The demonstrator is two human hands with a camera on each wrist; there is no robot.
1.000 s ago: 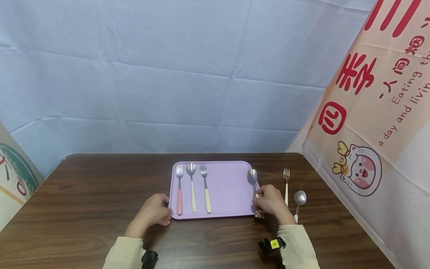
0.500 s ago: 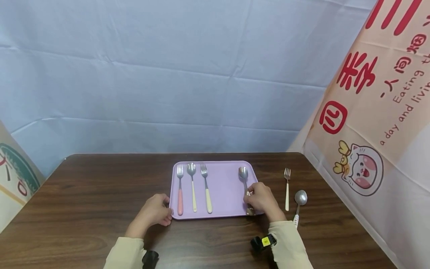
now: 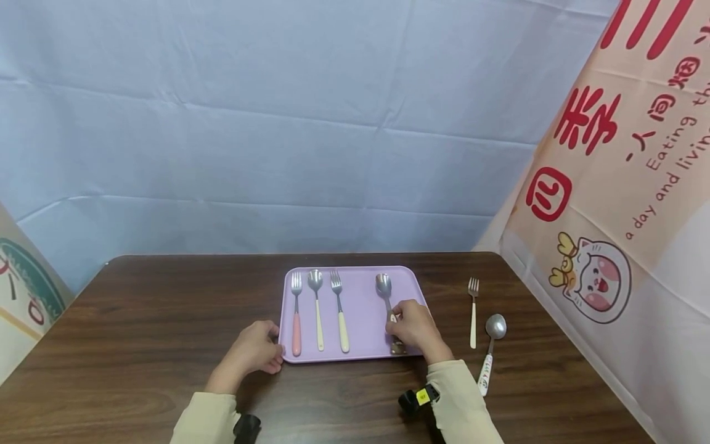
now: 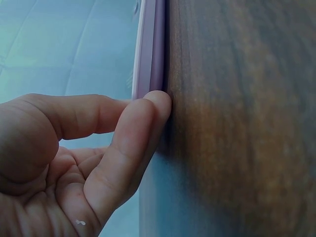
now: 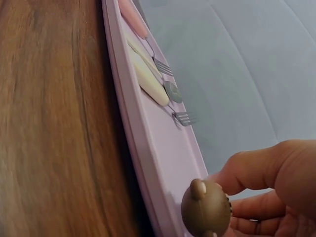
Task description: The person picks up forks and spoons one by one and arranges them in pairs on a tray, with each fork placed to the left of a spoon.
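Observation:
My right hand pinches the handle of a metal spoon over the right part of the lilac tray. Brown and rounded, the handle's end has small ear-like bumps and shows large in the right wrist view. At the tray's near left corner, thumb and finger of my left hand pinch the rim. Inside the tray, side by side, lie a pink-handled fork, a cream-handled spoon and a pale yellow-handled fork.
Right of the tray, a white-handled fork and a spoon with a patterned white handle lie on the dark wooden table. Pale blue cloth hangs behind the table, and a printed cloth on the right.
My right hand has carried the spoon leftward from the tray's right edge to over its inside. The left hand has stayed at the corner.

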